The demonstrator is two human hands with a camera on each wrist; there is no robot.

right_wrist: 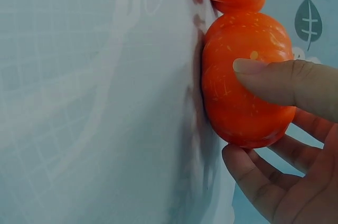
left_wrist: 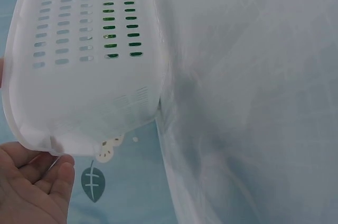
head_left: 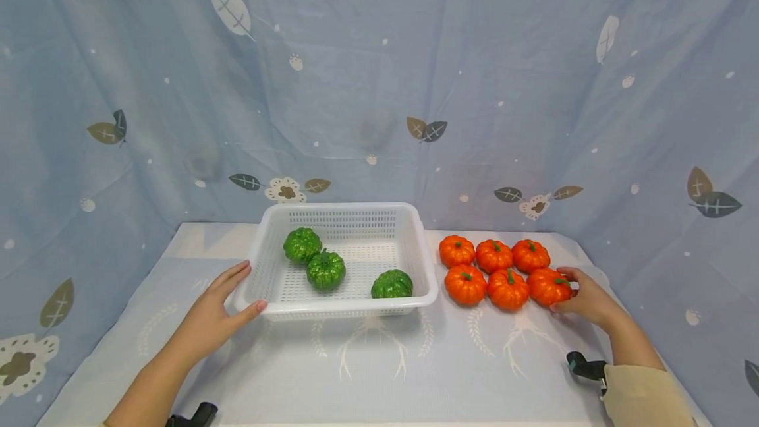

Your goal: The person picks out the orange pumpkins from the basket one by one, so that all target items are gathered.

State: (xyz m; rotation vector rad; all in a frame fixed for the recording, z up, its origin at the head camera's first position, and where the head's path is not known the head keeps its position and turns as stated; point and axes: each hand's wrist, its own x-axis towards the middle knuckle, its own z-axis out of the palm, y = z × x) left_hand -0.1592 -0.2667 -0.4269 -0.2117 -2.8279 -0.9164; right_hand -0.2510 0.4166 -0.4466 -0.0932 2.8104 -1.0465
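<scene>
My left hand [head_left: 210,321] holds the near left corner of a white plastic basket [head_left: 350,307], with thumb and fingers spread along its rim. Its fingertips meet the basket's edge in the left wrist view. Three glittery green pumpkins sit in the basket: two touching ones, a rear pumpkin [head_left: 302,245] and a nearer pumpkin [head_left: 326,271], and another pumpkin [head_left: 392,284] at the front right. On the right, my right hand [head_left: 587,298] grips the front right orange pumpkin [right_wrist: 245,113] between thumb and fingers. That pumpkin is close against the table beside its neighbour.
Several more orange pumpkins [head_left: 494,256] stand in two rows right of the basket. A pale patterned cloth [head_left: 367,374] covers the table. Blue printed fabric [head_left: 356,84] hangs behind and at both sides. Black straps or mounts show at both wrists.
</scene>
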